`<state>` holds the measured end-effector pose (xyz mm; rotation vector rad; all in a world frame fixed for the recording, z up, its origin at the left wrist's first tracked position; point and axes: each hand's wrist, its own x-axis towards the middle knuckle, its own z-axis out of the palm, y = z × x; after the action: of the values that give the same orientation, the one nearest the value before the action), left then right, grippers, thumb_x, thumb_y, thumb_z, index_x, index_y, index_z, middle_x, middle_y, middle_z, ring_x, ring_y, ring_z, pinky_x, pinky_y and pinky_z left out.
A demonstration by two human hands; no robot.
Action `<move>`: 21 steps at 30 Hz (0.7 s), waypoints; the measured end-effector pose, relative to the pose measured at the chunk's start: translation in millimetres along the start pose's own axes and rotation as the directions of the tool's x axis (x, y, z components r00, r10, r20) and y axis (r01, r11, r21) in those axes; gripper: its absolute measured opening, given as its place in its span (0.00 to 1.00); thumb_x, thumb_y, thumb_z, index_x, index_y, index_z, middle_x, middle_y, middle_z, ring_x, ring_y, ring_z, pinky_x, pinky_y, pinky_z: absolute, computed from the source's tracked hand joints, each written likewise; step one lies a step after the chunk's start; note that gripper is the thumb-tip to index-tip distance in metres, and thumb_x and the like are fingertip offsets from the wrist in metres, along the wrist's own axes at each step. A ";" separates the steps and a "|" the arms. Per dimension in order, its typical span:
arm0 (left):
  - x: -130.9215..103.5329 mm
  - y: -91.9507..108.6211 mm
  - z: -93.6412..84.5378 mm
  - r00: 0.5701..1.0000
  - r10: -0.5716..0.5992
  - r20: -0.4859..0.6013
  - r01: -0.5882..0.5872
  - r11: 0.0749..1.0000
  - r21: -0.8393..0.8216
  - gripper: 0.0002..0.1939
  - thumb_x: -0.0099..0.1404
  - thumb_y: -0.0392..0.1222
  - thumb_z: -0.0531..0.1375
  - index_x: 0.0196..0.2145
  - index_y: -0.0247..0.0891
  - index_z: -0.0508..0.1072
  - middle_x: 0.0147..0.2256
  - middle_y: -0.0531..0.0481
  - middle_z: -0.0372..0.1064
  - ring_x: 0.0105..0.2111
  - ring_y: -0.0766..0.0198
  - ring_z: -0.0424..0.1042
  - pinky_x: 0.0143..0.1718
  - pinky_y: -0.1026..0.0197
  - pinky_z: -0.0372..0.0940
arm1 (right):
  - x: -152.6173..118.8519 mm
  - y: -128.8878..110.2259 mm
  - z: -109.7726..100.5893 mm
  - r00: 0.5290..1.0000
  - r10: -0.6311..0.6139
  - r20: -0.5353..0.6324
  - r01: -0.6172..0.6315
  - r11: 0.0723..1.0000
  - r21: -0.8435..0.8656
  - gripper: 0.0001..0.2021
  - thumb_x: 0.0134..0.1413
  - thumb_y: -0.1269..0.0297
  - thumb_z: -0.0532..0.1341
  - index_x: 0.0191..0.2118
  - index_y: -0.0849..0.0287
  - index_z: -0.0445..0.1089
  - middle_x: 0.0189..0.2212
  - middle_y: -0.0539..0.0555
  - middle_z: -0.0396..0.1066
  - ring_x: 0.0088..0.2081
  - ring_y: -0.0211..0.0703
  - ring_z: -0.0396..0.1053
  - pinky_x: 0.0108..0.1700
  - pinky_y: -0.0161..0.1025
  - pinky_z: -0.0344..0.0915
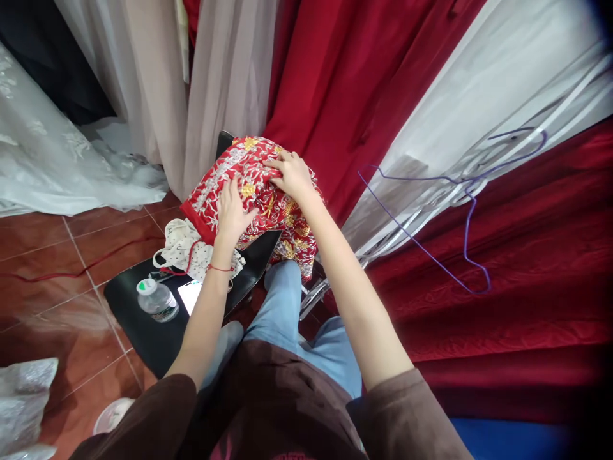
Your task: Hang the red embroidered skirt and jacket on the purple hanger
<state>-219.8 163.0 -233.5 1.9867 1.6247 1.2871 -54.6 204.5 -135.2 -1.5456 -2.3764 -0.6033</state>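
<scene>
A red cloth (253, 156) patterned in white and gold lies bunched over the black chair (261, 255), with part of it hanging down by my knee. My left hand (234, 212) rests flat on the near left side of the cloth, its fingers spread. Farther right, my right hand (291, 176) presses on the top of the cloth with fingers apart. Neither hand grips it. Below my left wrist sits a white dotted cloth bundle (179, 243) with a red cord (191, 255) across it.
On the black seat stand a plastic bottle (157, 300) and a lit phone (190, 295), partly behind my left forearm. Red and white drapes (335, 76) hang ahead. A purple hanger (421, 179) hangs at right from white metal bars. Clear plastic (23, 402) lies on the tiled floor.
</scene>
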 end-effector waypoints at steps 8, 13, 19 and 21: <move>6.0 -22.1 -19.2 0.900 -0.391 -0.191 0.394 0.919 -0.020 0.64 0.42 0.53 0.75 0.68 0.27 0.47 0.67 0.23 0.46 0.69 0.32 0.46 0.68 0.32 0.43 | 2.3 0.1 10.3 0.997 0.039 -0.071 -0.040 0.999 -0.007 0.18 0.69 0.64 0.48 0.58 0.60 0.65 0.53 0.62 0.67 0.55 0.58 0.64 0.56 0.54 0.61; 5.6 -23.9 -15.8 0.876 -0.469 -0.110 0.461 0.883 -0.090 0.66 0.44 0.64 0.71 0.68 0.30 0.45 0.68 0.21 0.41 0.70 0.30 0.39 0.67 0.25 0.40 | 10.1 8.5 -9.2 0.998 0.045 0.039 -0.046 0.998 0.031 0.19 0.70 0.65 0.45 0.55 0.61 0.68 0.52 0.62 0.71 0.54 0.57 0.67 0.55 0.50 0.62; 9.7 -30.3 -20.4 0.858 -0.511 0.057 0.514 0.856 -0.056 0.75 0.33 0.56 0.77 0.69 0.28 0.43 0.70 0.18 0.29 0.71 0.28 0.32 0.68 0.30 0.41 | 20.9 18.6 -23.1 0.995 0.004 0.098 -0.010 0.999 0.053 0.19 0.69 0.66 0.45 0.51 0.63 0.72 0.47 0.62 0.74 0.51 0.56 0.70 0.54 0.50 0.63; 8.1 -34.0 -29.1 0.844 -0.518 0.138 0.524 0.852 -0.008 0.72 0.33 0.48 0.78 0.69 0.24 0.45 0.69 0.14 0.36 0.69 0.25 0.43 0.67 0.32 0.48 | 18.9 16.8 -20.7 0.997 0.015 0.075 -0.019 0.999 0.051 0.19 0.68 0.65 0.46 0.51 0.64 0.71 0.47 0.63 0.74 0.51 0.57 0.70 0.54 0.51 0.64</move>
<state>-264.2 172.5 -236.5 1.4107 1.8704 0.9478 -47.4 216.1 -105.5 -1.5915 -2.4104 -0.4843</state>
